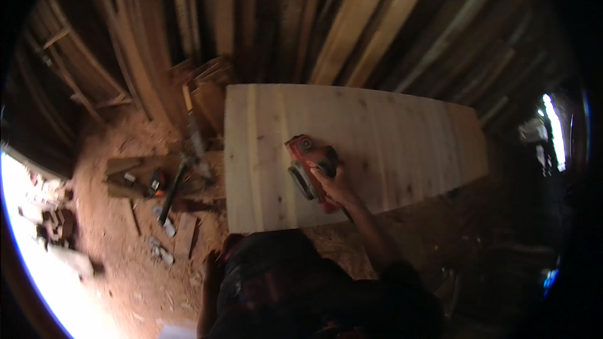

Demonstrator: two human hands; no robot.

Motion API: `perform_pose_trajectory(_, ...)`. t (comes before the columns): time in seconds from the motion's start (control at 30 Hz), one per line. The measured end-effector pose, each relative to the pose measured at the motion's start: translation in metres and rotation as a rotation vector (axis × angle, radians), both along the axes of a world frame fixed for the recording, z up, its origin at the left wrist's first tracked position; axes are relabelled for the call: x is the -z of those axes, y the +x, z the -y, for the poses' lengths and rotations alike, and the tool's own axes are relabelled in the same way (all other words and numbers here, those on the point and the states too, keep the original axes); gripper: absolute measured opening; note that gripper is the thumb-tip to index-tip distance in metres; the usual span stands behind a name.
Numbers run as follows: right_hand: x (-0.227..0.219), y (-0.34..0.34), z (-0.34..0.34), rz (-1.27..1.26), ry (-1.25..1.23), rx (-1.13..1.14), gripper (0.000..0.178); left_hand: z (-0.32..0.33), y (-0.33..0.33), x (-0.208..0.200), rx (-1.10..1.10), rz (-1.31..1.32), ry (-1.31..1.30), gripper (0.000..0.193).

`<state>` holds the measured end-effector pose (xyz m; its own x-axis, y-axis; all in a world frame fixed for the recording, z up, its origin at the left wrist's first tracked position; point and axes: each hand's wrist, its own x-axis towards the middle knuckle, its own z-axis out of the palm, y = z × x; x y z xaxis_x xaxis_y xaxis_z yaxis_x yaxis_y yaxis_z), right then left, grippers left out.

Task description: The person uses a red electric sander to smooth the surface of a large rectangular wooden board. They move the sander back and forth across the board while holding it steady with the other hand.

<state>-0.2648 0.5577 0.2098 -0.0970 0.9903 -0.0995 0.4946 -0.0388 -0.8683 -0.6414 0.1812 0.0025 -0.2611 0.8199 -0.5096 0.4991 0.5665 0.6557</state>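
My right hand (335,187) is closed around the black handle of a red electric planer (300,148). The planer has a round knob at its far end and a dark oval part on its left side. It rests on a wide, pale wooden panel (270,113) made of joined boards, with darker knots and streaks. My left hand (213,265) hangs low beside my body, near the panel's near left corner. It is dark and blurred, and its fingers cannot be made out.
Many planks (364,19) lean upright along the far side. Left of the panel, a low wooden board (129,172) bears a black and red object (158,179) and a long dark-handled tool (171,196). Offcuts (185,235) and shavings litter the reddish floor (125,238).
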Motion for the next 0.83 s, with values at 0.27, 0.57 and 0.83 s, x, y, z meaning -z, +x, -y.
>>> perform_pose_trajectory(0.27, -0.041, 0.072, 0.030, 0.013, -0.244, 0.255, 0.042, 0.100, -0.103, 0.047, -1.085, 0.703, -0.187, 0.065)
perform_pose_trajectory(0.57, -0.029, 0.181, 0.020, 0.038, -0.247, 0.566, 0.048, 0.026, -0.054, 0.042, -0.789, 0.748, -0.161, 0.051)
perform_pose_trajectory(0.83, -0.023, 0.241, -0.047, 0.123, -0.194, 0.639, 0.050, -0.009, -0.018, 0.103, -0.019, 0.533, 0.129, 0.059)
